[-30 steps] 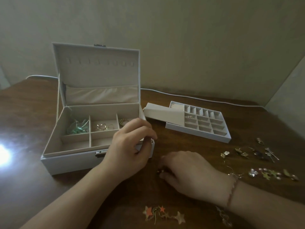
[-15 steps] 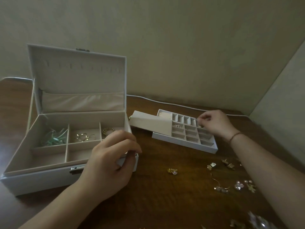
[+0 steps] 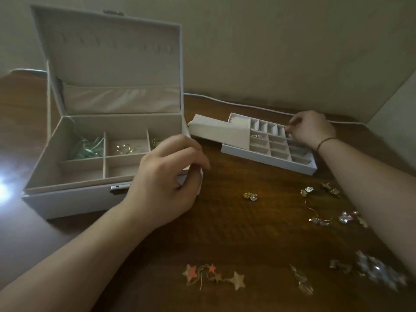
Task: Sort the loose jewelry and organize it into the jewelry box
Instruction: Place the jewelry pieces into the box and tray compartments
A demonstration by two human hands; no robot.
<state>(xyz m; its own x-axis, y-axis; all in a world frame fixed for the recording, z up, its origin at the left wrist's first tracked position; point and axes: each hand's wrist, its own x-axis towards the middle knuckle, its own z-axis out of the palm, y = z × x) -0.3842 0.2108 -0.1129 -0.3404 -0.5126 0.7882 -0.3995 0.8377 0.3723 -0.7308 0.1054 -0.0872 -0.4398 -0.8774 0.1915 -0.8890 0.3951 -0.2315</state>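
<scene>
Left hand (image 3: 166,176) grips jewelry box (image 3: 67,199) (lid up); right hand (image 3: 311,129) touches tray (image 3: 270,164).

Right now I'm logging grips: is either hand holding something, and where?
The left hand grips the jewelry box at its front right corner. The right hand has its fingers curled at the divided tray; whether they pinch a piece cannot be told.

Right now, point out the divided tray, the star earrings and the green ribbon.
Tray (image 3: 301,168), head view, bare front wall near its right corner.
Star earrings (image 3: 237,280), head view, the pale star at the right end.
Green ribbon (image 3: 86,147), head view, middle of the bundle.
</scene>
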